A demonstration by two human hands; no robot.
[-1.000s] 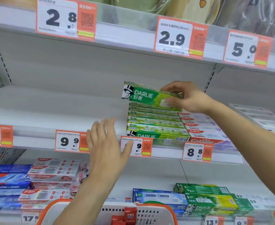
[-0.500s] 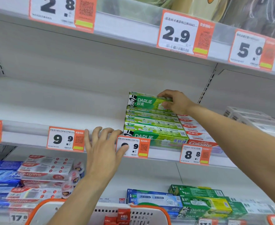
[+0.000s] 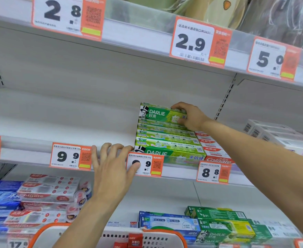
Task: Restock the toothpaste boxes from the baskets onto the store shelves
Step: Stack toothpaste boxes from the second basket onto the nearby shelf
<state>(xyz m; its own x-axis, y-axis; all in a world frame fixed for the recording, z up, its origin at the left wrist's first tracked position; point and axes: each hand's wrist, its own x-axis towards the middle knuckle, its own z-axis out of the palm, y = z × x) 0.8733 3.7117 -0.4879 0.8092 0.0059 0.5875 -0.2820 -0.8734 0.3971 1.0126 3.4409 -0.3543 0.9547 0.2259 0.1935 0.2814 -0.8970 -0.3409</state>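
Note:
A green Darlie toothpaste box (image 3: 159,113) lies on top of a stack of green Darlie boxes (image 3: 166,142) on the middle shelf (image 3: 39,126). My right hand (image 3: 190,116) grips the top box at its right end, fingers over its upper edge. My left hand (image 3: 111,165) rests on the shelf's front rail, fingers spread over the edge and thumb pressing a 9.9 price tag (image 3: 145,165). A white basket with an orange rim (image 3: 147,237) sits at the bottom of the view.
Red and white Colgate boxes (image 3: 213,149) lie right of the green stack, white boxes (image 3: 272,135) further right. The lower shelf holds Colgate boxes (image 3: 45,190) at left and green and blue boxes (image 3: 218,222) at right. Price tags line the upper shelf rail (image 3: 147,38).
My right hand has lowered the Darlie box onto the stack. My left hand moved up and forward from mid-air onto the shelf rail.

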